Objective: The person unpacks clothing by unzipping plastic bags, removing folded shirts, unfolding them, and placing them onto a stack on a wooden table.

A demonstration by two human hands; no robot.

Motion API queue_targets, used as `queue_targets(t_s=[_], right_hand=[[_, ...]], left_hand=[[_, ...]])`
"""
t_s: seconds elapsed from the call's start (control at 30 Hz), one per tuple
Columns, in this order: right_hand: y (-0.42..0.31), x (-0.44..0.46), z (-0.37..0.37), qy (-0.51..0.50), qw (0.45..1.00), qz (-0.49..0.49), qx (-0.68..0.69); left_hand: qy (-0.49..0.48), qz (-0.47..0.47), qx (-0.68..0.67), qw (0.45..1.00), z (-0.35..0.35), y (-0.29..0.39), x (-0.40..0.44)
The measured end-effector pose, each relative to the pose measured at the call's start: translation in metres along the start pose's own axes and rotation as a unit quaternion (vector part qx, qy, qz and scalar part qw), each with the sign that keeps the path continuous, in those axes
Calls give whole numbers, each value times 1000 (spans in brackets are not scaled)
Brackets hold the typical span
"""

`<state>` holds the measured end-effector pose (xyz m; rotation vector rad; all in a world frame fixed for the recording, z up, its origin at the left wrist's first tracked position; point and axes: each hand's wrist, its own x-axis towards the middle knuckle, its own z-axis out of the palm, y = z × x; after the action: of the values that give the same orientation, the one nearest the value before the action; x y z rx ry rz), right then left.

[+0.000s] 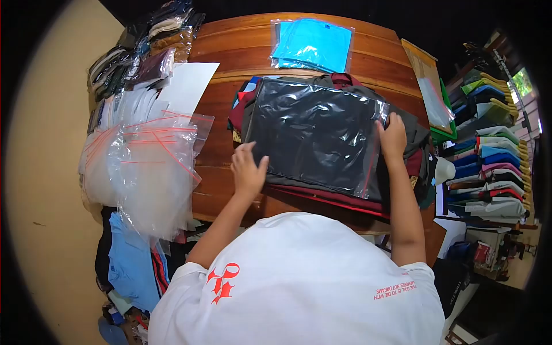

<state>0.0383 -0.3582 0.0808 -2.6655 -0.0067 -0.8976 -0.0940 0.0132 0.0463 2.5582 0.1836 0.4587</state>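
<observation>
A black folded garment sits inside a clear plastic bag (316,135), lying flat on a pile of dark grey and maroon clothes (339,198). My left hand (248,171) rests at the bag's left edge, fingers and thumb apart. At the upper right edge, along the red-lined flap, my right hand (393,138) has its thumb and fingers closed on the plastic bag. Beyond the pile, light blue garments in a clear bag (313,46) lie on the wooden table (233,43).
Empty clear bags with red strips (152,172) are heaped at the left. Bagged clothes (169,29) stand behind them. Blue clothing (131,259) hangs lower left. At the right are a green crate (441,135) and a rack of hung shirts (489,158).
</observation>
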Motion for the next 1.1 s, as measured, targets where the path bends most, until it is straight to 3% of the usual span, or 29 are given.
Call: queue_targets(t_s=[0.07, 0.1, 0.17, 0.27, 0.37, 0.4, 0.47, 0.53, 0.63, 0.77, 0.97, 1.1], right_hand=[[-3, -18, -13, -45, 999, 9, 12], [-6, -25, -18, -101, 992, 56, 46], [-11, -36, -23, -174, 975, 99, 93], [-9, -56, -13, -204, 947, 146, 200], [-14, -64, -10, -294, 813, 347, 364], [-14, -67, -10, -294, 813, 346, 364], [-12, -78, -4, -272, 692, 449, 496], [-11, -82, 0, -289, 698, 447, 479], [-22, -79, -12, -404, 713, 406, 404], [-32, -90, -6, -339, 759, 366, 419], [-39, -89, -22, -310, 745, 366, 464], [-6, -100, 1, -314, 736, 371, 471]], left_hand=[[-24, -72, -32, 997, 12, -43, 1], [-42, -102, -49, 993, 17, -61, 2], [-63, -138, -164, 975, 17, -71, 7], [-40, -127, -180, 975, 24, -83, 14], [-36, -155, -220, 963, 27, -82, 16], [-29, -171, -238, 956, 27, -81, 16], [-37, -170, -231, 957, 26, -81, 15], [-46, -168, -225, 959, 25, -81, 14], [-41, -167, -239, 956, 22, -81, 11], [-45, -175, -253, 950, 22, -86, 12], [-42, -192, -234, 952, 18, -92, 12], [-42, -186, -227, 955, 17, -91, 12]])
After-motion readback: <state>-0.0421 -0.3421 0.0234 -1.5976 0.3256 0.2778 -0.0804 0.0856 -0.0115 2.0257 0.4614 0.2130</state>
